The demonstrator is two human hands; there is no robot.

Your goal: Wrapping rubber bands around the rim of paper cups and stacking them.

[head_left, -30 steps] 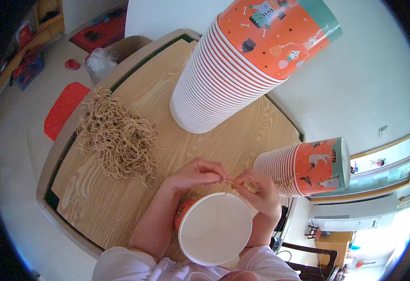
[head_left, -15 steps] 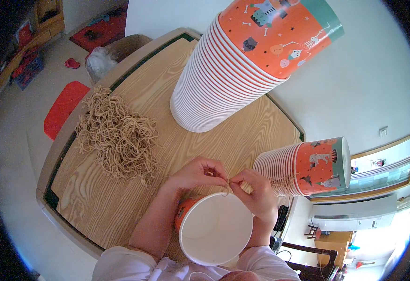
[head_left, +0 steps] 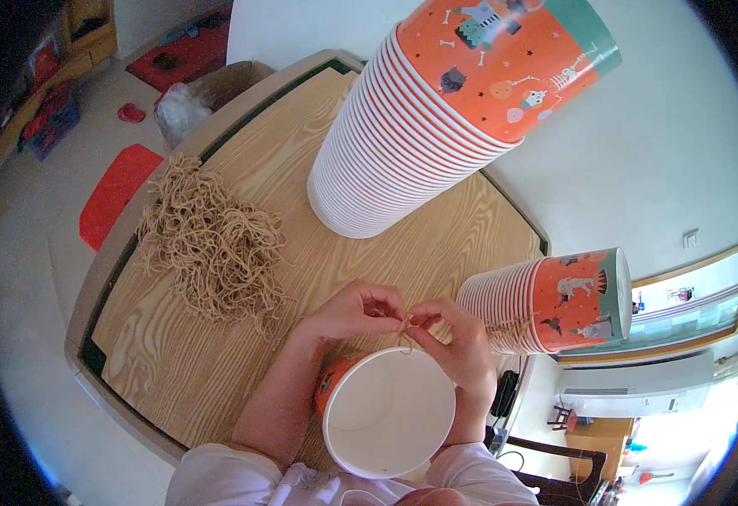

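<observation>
An orange paper bucket [head_left: 390,413] with a white inside stands or leans close to my body, its open mouth facing up toward me. At its far rim, a short piece of tan twine [head_left: 405,337] shows as a small loop or knot. The fingertips of my left hand [head_left: 357,312] pinch the twine from the left. My right hand [head_left: 460,344] pinches it from the right, thumb and index finger bent over the rim. Whether the twine passes through the bucket wall is too small to tell.
A tangled heap of tan twine [head_left: 213,244] lies on the left of the wooden table [head_left: 318,261]. A tall stack of upside-down paper buckets [head_left: 411,143] rises at the back. Near my right hand stands a shorter stack [head_left: 504,304] with twine hanging along its rims.
My right hand has shifted slightly left and its fingertips have moved on the twine. More of the twine loop shows between the hands. The bucket stays in place.
</observation>
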